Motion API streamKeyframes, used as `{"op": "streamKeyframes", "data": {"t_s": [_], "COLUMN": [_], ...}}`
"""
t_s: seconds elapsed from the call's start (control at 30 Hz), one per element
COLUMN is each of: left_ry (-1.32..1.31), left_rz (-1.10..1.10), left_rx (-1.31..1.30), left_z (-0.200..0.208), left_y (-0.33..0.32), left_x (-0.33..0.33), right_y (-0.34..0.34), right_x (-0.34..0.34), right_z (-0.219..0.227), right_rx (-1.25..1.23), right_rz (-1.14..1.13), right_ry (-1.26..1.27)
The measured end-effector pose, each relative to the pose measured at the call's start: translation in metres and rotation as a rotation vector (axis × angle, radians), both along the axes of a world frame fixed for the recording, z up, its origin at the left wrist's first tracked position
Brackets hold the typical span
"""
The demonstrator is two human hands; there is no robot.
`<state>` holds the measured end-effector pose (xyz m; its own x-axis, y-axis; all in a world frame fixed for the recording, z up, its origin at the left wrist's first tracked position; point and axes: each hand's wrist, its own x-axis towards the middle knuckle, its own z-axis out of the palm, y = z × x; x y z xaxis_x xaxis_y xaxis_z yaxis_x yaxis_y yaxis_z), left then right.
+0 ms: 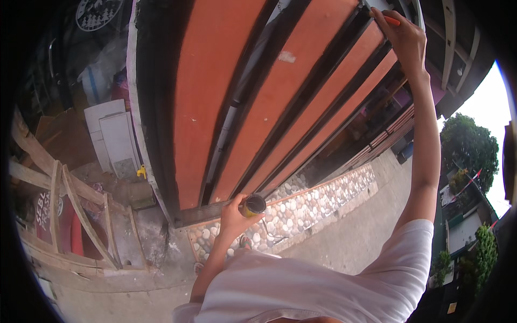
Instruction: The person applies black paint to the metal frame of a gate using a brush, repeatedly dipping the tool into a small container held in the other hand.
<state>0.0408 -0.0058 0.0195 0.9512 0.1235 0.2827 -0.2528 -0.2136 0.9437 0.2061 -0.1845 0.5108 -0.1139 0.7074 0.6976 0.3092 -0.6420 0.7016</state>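
My left hand (231, 219) is wrapped around a small open can (251, 210) at waist height, with dark paint (256, 203) inside it. High up on the right, my right hand (407, 43) grips a slim paintbrush (393, 21) by its orange handle. The brush's head is hard to make out near the top of a black upright. Before me stands a slatted fence of orange boards (212, 102) with black strips (318, 70) between them. Pale bare patches show on a few boards.
At the fence's foot runs a pebble-set strip (301, 212) beside a concrete pavement (328, 237). On the left are a wooden frame (86, 215), white panels (116, 137) and a yellow tap (141, 171). Trees (469, 142) stand at the far right.
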Motion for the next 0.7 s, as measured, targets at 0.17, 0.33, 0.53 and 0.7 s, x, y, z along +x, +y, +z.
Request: {"op": "streamKeyframes", "data": {"t_s": [0.17, 0.33, 0.53, 0.7], "left_ry": [0.068, 0.063, 0.022, 0.012], "left_rz": [-0.006, -0.024, 0.004, -0.016], "left_rx": [-0.043, -0.046, -0.018, -0.037], "left_z": [0.002, 0.003, 0.001, 0.0], "left_y": [0.002, 0.0, 0.003, 0.0], "left_x": [-0.004, -0.002, -0.003, -0.004], "right_y": [0.01, -0.002, 0.004, 0.007], "right_x": [-0.02, -0.013, -0.031, -0.031], "right_z": [-0.011, -0.018, -0.046, -0.034], "right_rx": [0.108, -0.075, -0.19, -0.093], "right_rz": [-0.12, 0.054, -0.06, -0.035], "right_ry": [0.141, 0.103, 0.405, 0.291]}}
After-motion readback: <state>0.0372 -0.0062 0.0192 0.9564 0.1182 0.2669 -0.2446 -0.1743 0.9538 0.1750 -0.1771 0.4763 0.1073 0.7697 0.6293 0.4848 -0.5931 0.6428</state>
